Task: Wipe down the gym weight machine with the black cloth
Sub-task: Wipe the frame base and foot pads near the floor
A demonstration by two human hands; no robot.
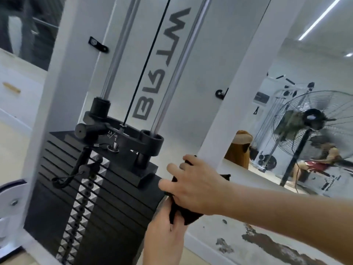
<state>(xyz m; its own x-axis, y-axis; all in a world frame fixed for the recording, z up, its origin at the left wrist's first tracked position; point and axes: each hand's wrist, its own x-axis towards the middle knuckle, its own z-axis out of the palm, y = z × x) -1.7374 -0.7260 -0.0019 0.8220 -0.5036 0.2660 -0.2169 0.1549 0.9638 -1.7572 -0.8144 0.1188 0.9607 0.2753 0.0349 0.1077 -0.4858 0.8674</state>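
Right now black cloth point(180, 213) bunched, dark — right hand point(193, 186) and left hand point(164, 230) both grip it beside weight stack point(107, 203).

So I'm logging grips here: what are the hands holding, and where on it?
Both hold the black cloth. The right hand grips its upper part at the weight stack; the left hand holds its lower edge.

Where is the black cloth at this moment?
In the head view, lower centre-right: the black cloth is held between the right hand above and the left hand below, at the right edge of the weight stack.
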